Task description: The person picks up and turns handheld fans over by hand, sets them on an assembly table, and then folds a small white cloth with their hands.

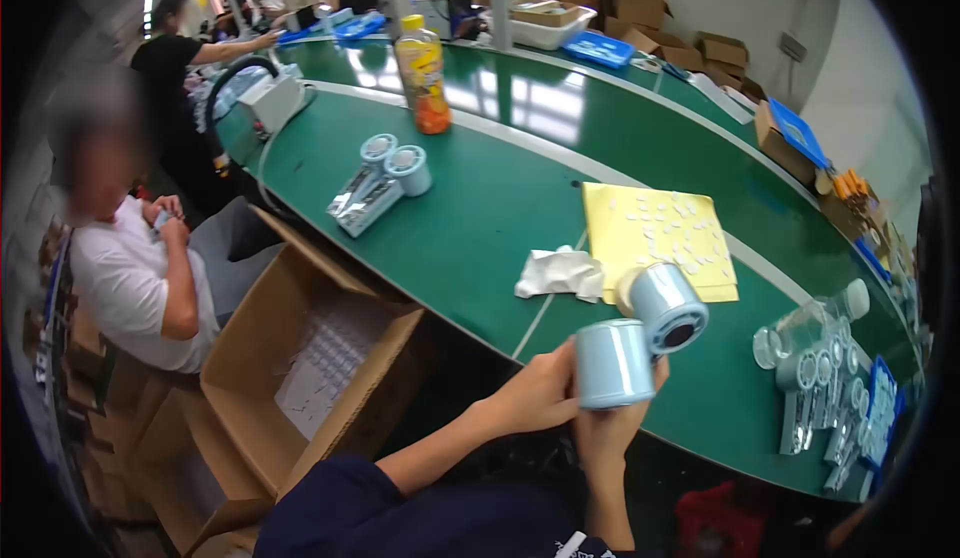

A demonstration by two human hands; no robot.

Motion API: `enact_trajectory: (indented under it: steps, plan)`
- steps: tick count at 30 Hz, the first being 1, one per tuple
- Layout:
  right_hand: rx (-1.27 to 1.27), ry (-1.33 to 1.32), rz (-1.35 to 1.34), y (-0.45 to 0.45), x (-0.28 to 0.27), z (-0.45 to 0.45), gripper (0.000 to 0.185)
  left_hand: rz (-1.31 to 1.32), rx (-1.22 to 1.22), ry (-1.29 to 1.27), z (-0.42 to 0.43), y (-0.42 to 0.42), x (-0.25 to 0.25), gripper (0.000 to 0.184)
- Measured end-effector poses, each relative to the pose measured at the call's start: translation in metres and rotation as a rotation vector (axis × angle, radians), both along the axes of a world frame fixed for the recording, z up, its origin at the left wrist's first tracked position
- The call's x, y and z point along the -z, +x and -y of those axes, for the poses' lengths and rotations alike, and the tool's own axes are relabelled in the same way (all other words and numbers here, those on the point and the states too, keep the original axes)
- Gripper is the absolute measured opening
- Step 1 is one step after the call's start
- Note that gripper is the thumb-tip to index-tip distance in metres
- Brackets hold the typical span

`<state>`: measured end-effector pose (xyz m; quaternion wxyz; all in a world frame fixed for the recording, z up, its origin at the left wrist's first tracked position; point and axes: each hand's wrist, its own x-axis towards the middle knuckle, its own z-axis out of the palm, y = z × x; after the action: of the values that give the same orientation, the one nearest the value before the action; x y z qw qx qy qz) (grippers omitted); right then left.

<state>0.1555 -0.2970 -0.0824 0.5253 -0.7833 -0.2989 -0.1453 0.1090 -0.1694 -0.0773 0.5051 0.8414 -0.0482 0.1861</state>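
Note:
Near the table's front edge I hold two light-blue cylindrical parts. My left hand (535, 393) is closed against the left side of the nearer light-blue cylinder (613, 363). My right hand (612, 436) comes up from below, its fingers wrapped behind the cylinders and mostly hidden. The farther light-blue cylinder (668, 308) tilts and shows a dark round centre in its end. Whether the two cylinders are joined, I cannot tell. Just beyond them lie a yellow sheet (625, 220) dotted with small white pieces and a crumpled white tissue (560, 273).
Two similar parts with silver strips (385, 183) lie further left. A bottle (422, 73) stands behind them. At right are a clear jar (810, 328), several more parts (820, 383) and a blue tray (880, 413). An open cardboard box (245, 378) and a seated person (145, 288) are at left.

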Motion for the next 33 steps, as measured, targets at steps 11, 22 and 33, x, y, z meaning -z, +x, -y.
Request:
enact_trajectory:
  steps: [11,22,33]
  plan:
    - [0.098,-0.033,0.073,0.018,0.002,0.051,0.068,0.594,-0.044,-0.433,-0.007,-0.014,-0.083,0.063]
    - [0.093,-0.435,0.233,0.055,-0.058,0.086,0.035,0.891,0.402,-0.672,0.041,-0.043,-0.155,0.016]
    - [0.061,-0.597,0.225,0.064,-0.054,0.077,0.033,1.022,-0.019,-0.898,0.099,-0.042,-0.161,0.013]
